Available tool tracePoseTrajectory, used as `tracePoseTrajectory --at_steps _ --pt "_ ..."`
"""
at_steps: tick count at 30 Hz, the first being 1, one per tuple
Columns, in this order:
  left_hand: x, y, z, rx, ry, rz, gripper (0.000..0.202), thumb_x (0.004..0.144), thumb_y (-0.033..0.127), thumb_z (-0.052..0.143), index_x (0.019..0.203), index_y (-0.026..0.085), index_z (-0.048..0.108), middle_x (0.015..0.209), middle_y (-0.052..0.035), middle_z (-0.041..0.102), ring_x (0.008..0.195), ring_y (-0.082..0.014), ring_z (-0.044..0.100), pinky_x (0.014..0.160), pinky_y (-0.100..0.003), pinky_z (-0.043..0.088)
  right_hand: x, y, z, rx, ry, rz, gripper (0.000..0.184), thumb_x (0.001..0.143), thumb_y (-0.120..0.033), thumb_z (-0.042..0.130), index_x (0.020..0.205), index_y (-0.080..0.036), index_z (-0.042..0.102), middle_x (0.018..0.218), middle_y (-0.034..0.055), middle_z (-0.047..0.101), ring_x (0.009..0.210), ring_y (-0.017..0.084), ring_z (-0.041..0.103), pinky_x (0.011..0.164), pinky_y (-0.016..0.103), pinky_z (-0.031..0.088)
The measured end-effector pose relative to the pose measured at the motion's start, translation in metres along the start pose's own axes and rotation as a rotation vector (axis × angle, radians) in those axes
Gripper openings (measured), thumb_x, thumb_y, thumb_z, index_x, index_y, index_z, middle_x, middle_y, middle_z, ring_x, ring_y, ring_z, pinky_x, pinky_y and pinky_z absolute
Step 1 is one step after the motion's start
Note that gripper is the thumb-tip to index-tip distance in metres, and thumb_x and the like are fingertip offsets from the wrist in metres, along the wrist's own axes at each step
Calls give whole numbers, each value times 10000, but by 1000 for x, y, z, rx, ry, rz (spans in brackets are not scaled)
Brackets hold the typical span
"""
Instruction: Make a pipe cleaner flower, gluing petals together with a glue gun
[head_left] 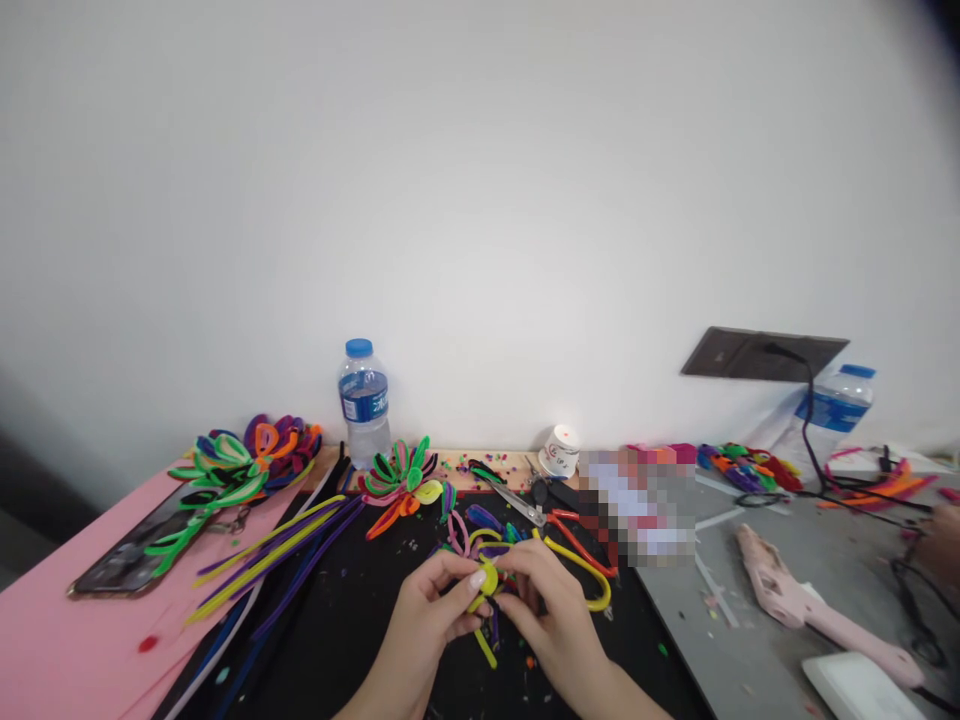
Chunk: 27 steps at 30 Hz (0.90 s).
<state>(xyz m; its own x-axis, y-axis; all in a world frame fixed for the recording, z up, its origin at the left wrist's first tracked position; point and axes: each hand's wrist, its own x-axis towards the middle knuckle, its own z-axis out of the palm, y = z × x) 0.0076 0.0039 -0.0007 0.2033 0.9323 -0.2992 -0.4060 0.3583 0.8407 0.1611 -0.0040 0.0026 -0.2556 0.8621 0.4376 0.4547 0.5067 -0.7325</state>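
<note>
Between my two hands, over the black mat point(322, 650), is a small yellow coil of pipe cleaner point(488, 577). My left hand point(435, 605) pinches it from the left with thumb and fingers. From the right, the fingers of my right hand point(551, 600) are bent in and pressed on the same piece. A short yellow end point(486, 650) hangs down below the fingers. Just behind the hands lie purple and pink pipe cleaner loops point(465, 535), partly hidden by them. A pipe cleaner flower point(405, 482) in several colours lies farther back to the left.
Loose yellow and purple pipe cleaners point(300, 555) lie left. Red-handled scissors point(581, 530) lie behind my right hand. A water bottle point(364, 405) and paper cup point(559, 450) stand by the wall. A phone point(127, 550) is far left; a pink glue gun point(817, 610) and another person's hand point(943, 540) are right.
</note>
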Motion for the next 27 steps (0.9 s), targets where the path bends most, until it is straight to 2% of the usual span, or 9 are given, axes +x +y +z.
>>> tracePoseTrajectory --at_steps 18,27 --pt "-2 1 1 -66 -30 -59 182 612 264 734 679 139 620 591 28 574 520 -68 547 485 -158 413 1 -1 -1 -5 30 -41 195 765 -90 579 929 -195 578 830 31 567 661 142 523 601 235 442" --pt "0 1 0 -93 -55 -80 170 623 244 728 702 141 619 598 24 581 536 -70 542 500 -163 396 0 1 -1 10 -2 -40 206 783 -102 569 959 -209 580 858 33 581 688 147 523 626 245 436"
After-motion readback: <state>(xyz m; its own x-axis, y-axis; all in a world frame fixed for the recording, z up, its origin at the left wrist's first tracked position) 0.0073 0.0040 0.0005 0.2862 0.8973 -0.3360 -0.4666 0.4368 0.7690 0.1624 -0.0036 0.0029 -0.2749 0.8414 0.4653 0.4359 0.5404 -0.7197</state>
